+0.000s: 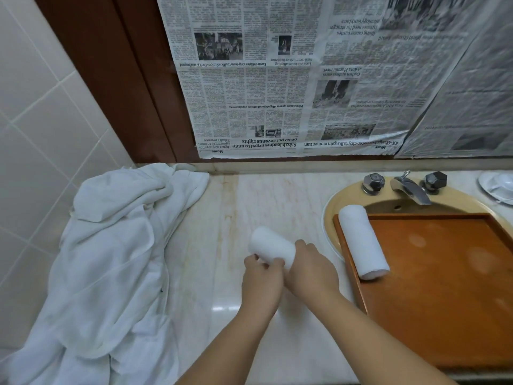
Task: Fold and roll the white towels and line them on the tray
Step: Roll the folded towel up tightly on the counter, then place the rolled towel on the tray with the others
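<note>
A rolled white towel [270,244] lies on the marble counter in the middle of the view. My left hand [262,279] grips its near end with curled fingers, and my right hand [312,269] holds its right side. A second rolled towel [362,241] lies along the left edge of the brown wooden tray [444,287], which sits over the sink. A heap of unfolded white towels [111,259] covers the counter's left side.
The sink rim [330,207], a chrome tap [410,188] and two knobs stand behind the tray. A white dish [497,186] is at the far right. Newspaper [305,79] covers the wall behind the counter.
</note>
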Action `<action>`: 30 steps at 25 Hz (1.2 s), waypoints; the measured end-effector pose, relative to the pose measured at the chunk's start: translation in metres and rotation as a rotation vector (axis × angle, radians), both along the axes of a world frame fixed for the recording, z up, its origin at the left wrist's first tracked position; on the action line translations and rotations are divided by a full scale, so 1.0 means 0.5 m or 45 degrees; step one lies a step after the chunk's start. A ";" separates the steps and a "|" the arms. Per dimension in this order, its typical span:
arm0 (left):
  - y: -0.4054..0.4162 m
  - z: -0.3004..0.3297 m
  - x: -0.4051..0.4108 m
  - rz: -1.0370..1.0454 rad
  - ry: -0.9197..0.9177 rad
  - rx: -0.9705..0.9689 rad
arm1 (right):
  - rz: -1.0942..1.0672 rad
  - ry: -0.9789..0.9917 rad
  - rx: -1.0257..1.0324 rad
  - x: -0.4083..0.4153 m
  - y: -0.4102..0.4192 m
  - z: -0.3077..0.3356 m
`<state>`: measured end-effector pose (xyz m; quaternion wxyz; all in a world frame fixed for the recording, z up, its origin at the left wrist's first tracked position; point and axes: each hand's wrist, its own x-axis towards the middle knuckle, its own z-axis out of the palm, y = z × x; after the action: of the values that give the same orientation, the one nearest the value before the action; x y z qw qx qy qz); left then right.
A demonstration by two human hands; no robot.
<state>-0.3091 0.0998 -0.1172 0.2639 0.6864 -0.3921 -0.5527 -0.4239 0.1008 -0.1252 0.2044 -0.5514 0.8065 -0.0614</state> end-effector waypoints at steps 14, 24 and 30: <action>-0.146 0.197 -0.004 -0.194 0.388 -0.130 | -0.205 -1.057 0.022 -0.059 0.028 0.233; -0.166 0.219 -0.282 -0.300 0.414 -0.036 | -0.422 -1.440 0.075 -0.284 0.047 0.275; -0.092 0.119 -0.394 -0.544 0.084 -0.199 | -0.568 -1.395 0.062 -0.456 0.049 0.186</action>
<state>-0.5060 0.0537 -0.0576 0.2059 0.5467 -0.5614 -0.5862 -0.6518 0.1253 -0.0321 0.5859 -0.2515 0.6811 -0.3600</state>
